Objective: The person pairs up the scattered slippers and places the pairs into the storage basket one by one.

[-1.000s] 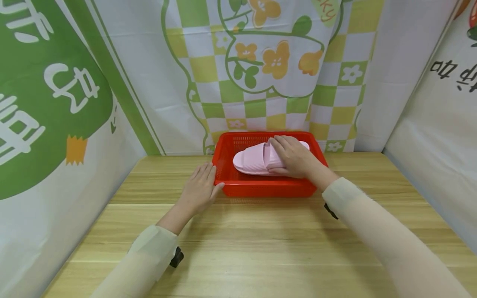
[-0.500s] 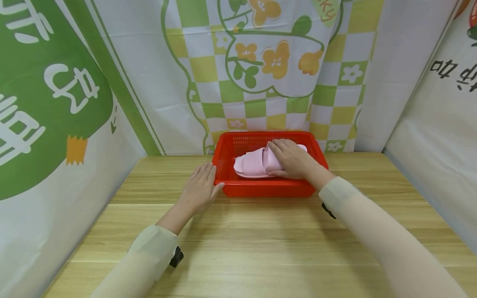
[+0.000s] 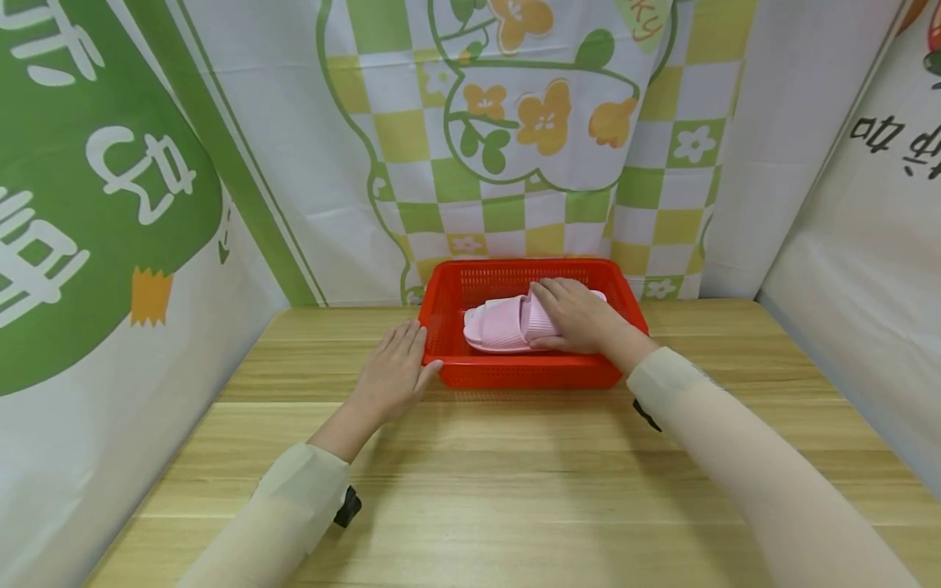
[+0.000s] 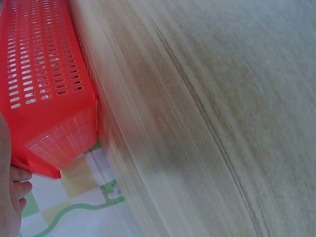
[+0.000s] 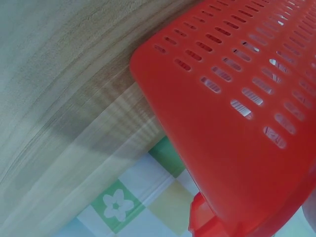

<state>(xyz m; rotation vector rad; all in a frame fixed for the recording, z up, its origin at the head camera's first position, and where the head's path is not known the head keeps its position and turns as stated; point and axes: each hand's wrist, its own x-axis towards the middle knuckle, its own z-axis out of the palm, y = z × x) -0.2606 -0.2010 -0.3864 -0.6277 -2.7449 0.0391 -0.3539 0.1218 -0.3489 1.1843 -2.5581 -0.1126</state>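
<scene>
A red perforated plastic basket (image 3: 515, 371) stands at the back of the wooden table (image 3: 515, 474). Inside it lies a pink ribbed slipper (image 3: 496, 322), toe to the left. My right hand (image 3: 577, 314) reaches into the basket and grips the slipper's strap, covering its heel end. My left hand (image 3: 393, 371) lies flat on the table with straight fingers, touching the basket's left front corner. The left wrist view shows the basket's wall (image 4: 44, 84) and fingertips (image 4: 17, 182) at the edge. The right wrist view shows only the basket's outer wall (image 5: 237, 123).
Printed cloth walls close in the table on the left, back and right: green lettering at the left (image 3: 110, 180), a checked flower pattern behind the basket (image 3: 529, 122). The tabletop stretches from the basket toward me.
My right hand has lowered the pink slipper deeper into the basket and shifted it slightly right. The left hand has stayed where it was.
</scene>
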